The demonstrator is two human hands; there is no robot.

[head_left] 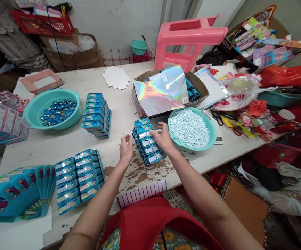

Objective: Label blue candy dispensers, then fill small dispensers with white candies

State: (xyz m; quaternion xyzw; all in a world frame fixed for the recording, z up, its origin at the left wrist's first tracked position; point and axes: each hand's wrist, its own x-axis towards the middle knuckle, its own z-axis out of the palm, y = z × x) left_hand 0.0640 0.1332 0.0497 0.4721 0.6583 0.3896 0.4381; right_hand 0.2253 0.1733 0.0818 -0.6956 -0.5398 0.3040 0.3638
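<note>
A stack of small blue tins (150, 147) stands in front of me, with shiny or pale patches on several tops. My right hand (163, 137) is at its right side, fingers apart, the thumb side close to or touching the upper tins. Just left of the stack, my left hand (126, 149) hovers with loosely curled fingers and nothing visible in it. To the right is a turquoise bowl (213, 133) full of small pale pellets (189, 128). Another stack of blue tins (95, 114) stands farther left, and two rows of tins (80, 178) are at lower left.
A turquoise basin (69, 123) holds shiny blue round pieces. Folded blue display cards (20, 194) lie at lower left. Behind the tins sits a cardboard box with a holographic sheet (163, 92) on it. A pink stool (187, 34) stands at the back. A label strip (142, 192) lies along the front edge.
</note>
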